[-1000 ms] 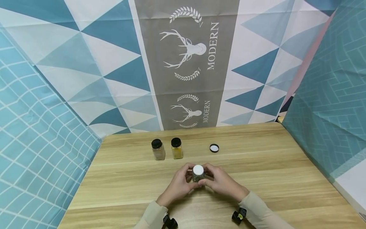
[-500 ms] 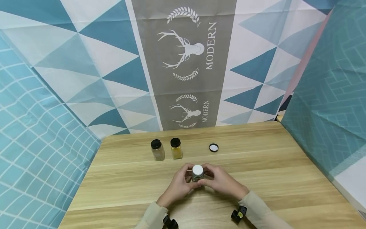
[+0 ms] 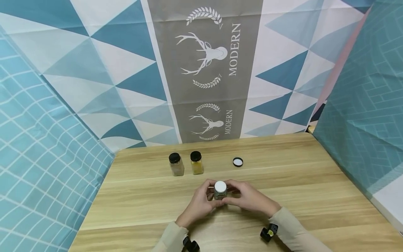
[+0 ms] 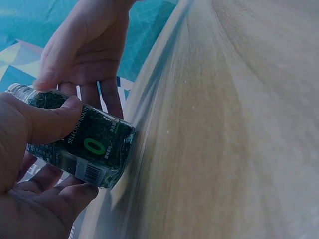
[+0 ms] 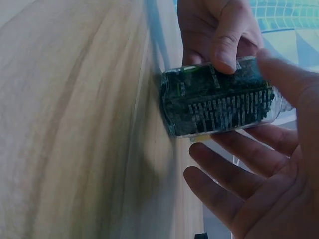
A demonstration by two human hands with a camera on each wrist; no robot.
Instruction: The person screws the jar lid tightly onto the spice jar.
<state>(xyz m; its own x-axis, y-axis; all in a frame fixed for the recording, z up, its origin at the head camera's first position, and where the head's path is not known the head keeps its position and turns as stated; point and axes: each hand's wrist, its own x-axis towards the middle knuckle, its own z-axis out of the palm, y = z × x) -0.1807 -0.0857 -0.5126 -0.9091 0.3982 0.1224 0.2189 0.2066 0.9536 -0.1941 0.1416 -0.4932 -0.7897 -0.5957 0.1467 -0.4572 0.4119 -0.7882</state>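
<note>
A square glass spice jar of dark green dried flakes stands upright on the table, its round top white. My left hand grips it from the left, thumb across the labelled side in the left wrist view, where the jar shows a barcode. From the other side my right hand holds it near the top between thumb and fingers; two of its fingers stick out apart from the glass in the right wrist view. The jar's printed side faces that camera. A black lid with a white inside lies farther back.
Behind the hands, to the left, stand a black-capped jar of brownish powder and a black-capped jar of yellow powder. The wooden table ends at a patterned cloth wall, with blue cloth at both sides.
The head view has shifted slightly. Both hands stay around the jar in nearly the same pose, and the lid and the other two jars have not moved on the table.
</note>
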